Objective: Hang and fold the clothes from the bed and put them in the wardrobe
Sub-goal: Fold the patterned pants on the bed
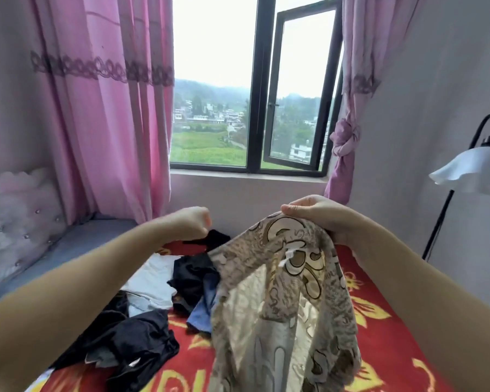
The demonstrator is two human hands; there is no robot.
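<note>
Garment in hand: the patterned top (283, 301), brown and cream with a sheer look, is hanging down from the right hand (314, 215) over the red bedspread (379, 292).
Right hand: it is pinching the top's upper edge, fingers curled over the cloth.
Left hand: the left hand (194, 223) is hovering to the left of the right hand, level with it, fingers curled in; blurred, and I cannot tell whether it is holding anything.
Handling: the cloth is draping in loose folds, so it is probably light, soft and limp, perhaps a little slippery; one pinch is letting it bunch.
Where to grip: likely the second shoulder or collar edge, just left of the right hand, so the top is hanging flat.
Rest of pile: the dark, white and blue clothes (159, 301) are lying below the left hand, waiting.
Wardrobe: not in view.
</note>
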